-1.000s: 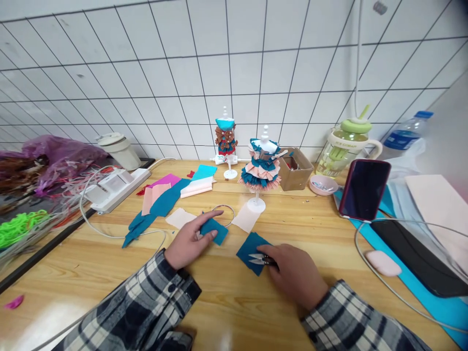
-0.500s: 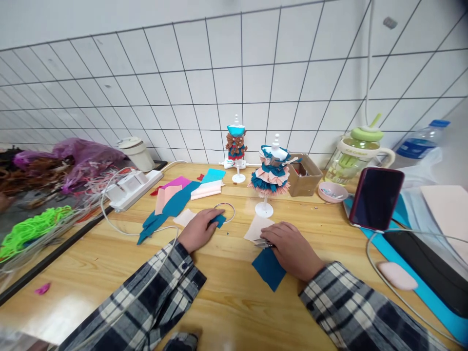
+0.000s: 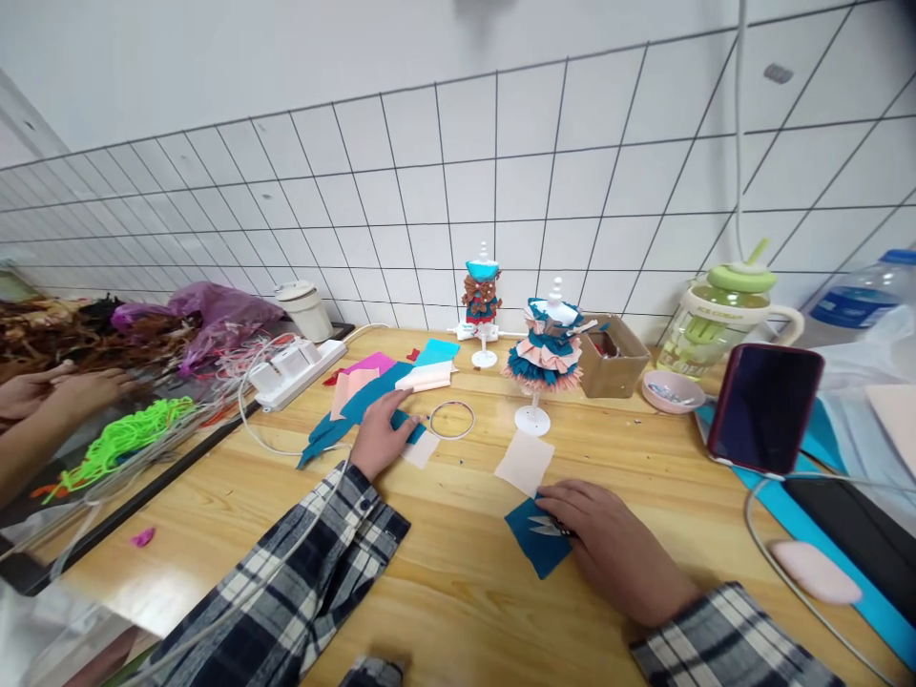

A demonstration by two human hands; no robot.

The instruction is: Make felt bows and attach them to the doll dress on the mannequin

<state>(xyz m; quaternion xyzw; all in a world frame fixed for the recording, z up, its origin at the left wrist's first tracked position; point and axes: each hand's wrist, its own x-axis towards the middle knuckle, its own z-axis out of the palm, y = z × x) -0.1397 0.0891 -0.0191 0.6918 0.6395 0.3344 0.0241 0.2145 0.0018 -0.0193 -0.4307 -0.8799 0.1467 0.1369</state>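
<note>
The right hand (image 3: 608, 542) is curled closed around small snips (image 3: 548, 527), their blades parted over a teal square (image 3: 536, 557) at its fingertips. The left hand (image 3: 383, 437) sits half open, fingers bent over a smaller teal piece (image 3: 416, 431); whether it grips this I cannot tell. Just right of it lies 1 ring (image 3: 451, 438); beyond the right hand, 1 pale square (image 3: 526, 462).

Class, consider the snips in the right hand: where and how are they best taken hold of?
Probably by the dark handle end, from the right, in a curled grip, as the right hand holds it. The pointed silver blades face left, spread apart above the teal square, so a grip from the left would likely meet the tips first.
</note>
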